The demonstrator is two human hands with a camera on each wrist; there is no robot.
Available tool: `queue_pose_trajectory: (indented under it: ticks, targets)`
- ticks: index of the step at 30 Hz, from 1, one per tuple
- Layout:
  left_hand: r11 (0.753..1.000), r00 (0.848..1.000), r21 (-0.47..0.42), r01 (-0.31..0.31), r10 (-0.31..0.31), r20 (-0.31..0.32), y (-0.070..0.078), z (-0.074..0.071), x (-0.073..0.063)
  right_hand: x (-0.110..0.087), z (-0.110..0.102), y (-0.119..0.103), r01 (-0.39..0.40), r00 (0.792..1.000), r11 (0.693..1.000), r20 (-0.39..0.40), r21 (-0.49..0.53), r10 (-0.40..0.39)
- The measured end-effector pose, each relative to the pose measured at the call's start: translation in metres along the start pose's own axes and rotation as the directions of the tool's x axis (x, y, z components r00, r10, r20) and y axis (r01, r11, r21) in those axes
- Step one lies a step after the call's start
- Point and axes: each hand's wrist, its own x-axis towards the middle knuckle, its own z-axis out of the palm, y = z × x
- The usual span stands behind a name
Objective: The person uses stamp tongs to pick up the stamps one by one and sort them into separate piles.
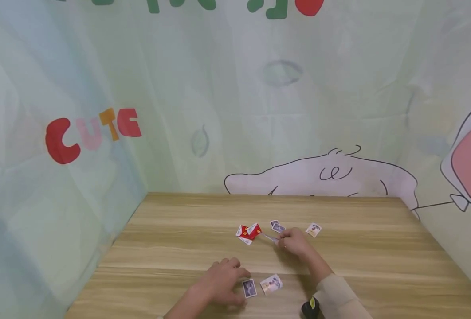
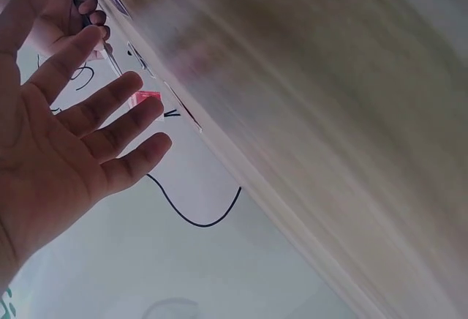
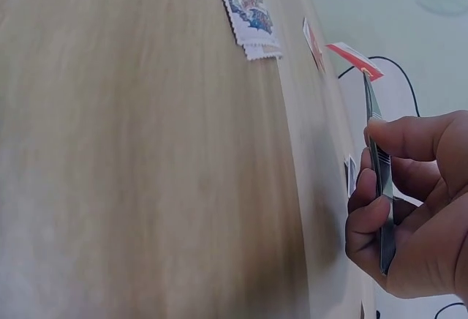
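My right hand grips a pair of tweezers between thumb and curled fingers. At the tweezers' tips is a red and white stamp, raised from the table in the right wrist view. In the head view it overlaps a small cluster of red stamps. My left hand is low over the table, its fingers spread and holding nothing in the left wrist view. Close by its fingertips lies a dark-pictured stamp, and right of that a pale stamp with a coloured picture.
Beyond the right hand lie two overlapping dark-pictured stamps. Farther right is another pale stamp. The wooden table meets printed cloth walls at its back and sides. A black object is by the right sleeve.
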Motion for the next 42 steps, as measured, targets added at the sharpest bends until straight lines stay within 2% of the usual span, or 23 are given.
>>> queue_pose_trajectory:
  ticks: [5,18,26,34,42]
  targets:
    - [1.0,1.0,-0.004,0.003,-0.003,0.023,0.001,0.0,-0.003,0.004,0.004,-0.005,-0.012,1.0,1.0,0.006,0.013,0.012]
    - [1.0,1.0,-0.024,0.0,0.001,0.021,0.004,0.003,-0.011,0.008,0.012,-0.009,-0.082,0.996,0.997,0.024,0.011,0.082]
    - [0.999,0.999,-0.044,0.013,-0.012,0.037,0.005,0.003,-0.013,0.007,0.015,-0.012,-0.07,0.997,0.998,0.012,-0.005,0.07]
    - [0.996,0.996,-0.078,0.05,-0.044,0.078,0.006,0.002,-0.015,0.006,0.019,-0.013,-0.052,0.999,0.993,-0.02,-0.106,0.05]
    - [0.998,0.996,-0.048,0.044,-0.04,0.075,0.005,0.003,-0.015,0.004,0.022,-0.014,-0.039,0.998,0.99,-0.055,-0.137,0.032]
